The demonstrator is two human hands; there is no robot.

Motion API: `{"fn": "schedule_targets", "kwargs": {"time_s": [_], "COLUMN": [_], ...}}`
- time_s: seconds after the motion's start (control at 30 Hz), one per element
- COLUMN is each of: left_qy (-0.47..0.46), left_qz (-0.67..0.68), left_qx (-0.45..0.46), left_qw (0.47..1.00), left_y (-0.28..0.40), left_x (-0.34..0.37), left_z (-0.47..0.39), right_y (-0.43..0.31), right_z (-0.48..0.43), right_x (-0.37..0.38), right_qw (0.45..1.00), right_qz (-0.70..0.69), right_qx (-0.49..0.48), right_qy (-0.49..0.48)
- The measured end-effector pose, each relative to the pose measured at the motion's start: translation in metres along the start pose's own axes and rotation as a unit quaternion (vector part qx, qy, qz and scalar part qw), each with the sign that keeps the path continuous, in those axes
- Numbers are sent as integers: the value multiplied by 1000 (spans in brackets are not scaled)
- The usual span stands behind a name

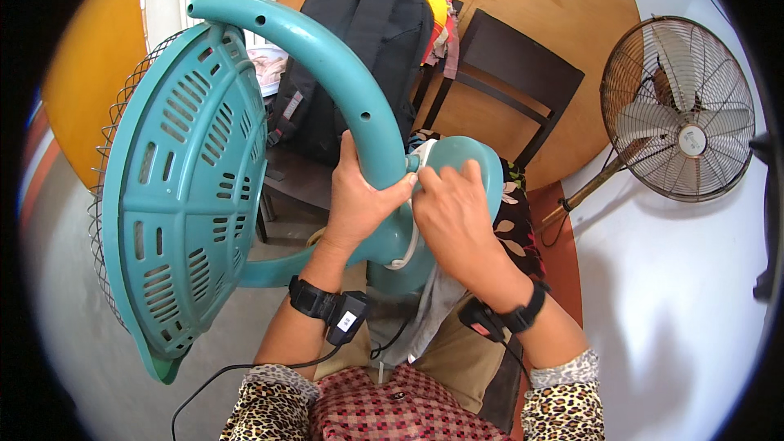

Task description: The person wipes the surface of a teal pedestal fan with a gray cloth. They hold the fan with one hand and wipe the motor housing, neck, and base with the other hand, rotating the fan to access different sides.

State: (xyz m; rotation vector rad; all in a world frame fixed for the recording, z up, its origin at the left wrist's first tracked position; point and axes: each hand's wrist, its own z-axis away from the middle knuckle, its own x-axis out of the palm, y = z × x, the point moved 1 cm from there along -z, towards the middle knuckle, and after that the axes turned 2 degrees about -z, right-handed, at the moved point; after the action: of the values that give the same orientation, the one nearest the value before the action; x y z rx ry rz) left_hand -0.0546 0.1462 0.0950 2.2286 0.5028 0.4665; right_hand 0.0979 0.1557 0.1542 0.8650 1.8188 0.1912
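Note:
A teal plastic fan (184, 196) lies tilted in front of me, its vented rear shell towards me and a wire grille (104, 245) on its far left side. My left hand (362, 196) is wrapped around the fan's curved support arm (318, 61), which has several dark screw holes. Fingers curled, my right hand (453, 214) rests against the joint between the arm and the rounded teal base (471, 159). What its fingertips hold is hidden. A white ring (407, 254) runs along that joint. Beneath the right hand hangs a grey cloth (422, 324), over my lap.
A black backpack (361, 30) sits on a dark chair (294, 180) ahead. Another dark chair (520, 67) stands beside a round wooden table (588, 6). To the right is a pedestal fan (680, 110). A flower-patterned cloth (517, 226) lies beside the base. Black cables (208, 373) trail from my wristbands.

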Motion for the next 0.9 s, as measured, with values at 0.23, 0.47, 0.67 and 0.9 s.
{"fn": "schedule_targets", "kwargs": {"time_s": [0.23, 0.47, 0.67, 0.9], "left_qy": [4, -3, -13, -21], "left_qz": [-23, -55, -20, -8], "left_qx": [9, 25, -6, -22], "left_qw": [1000, 998, 1000, 999], "left_y": [-3, 1, 6, 7], "left_x": [-2, -6, -6, -9], "left_z": [0, -2, -1, -2], "right_y": [-38, -34, 39, -27], "right_z": [25, 78, 48, 102], "right_x": [0, -23, -24, 5], "right_qw": [996, 993, 952, 968], "right_qz": [59, -93, -149, -185], "right_qx": [-21, -63, 96, 19], "right_qy": [-70, 30, 248, 169]}}
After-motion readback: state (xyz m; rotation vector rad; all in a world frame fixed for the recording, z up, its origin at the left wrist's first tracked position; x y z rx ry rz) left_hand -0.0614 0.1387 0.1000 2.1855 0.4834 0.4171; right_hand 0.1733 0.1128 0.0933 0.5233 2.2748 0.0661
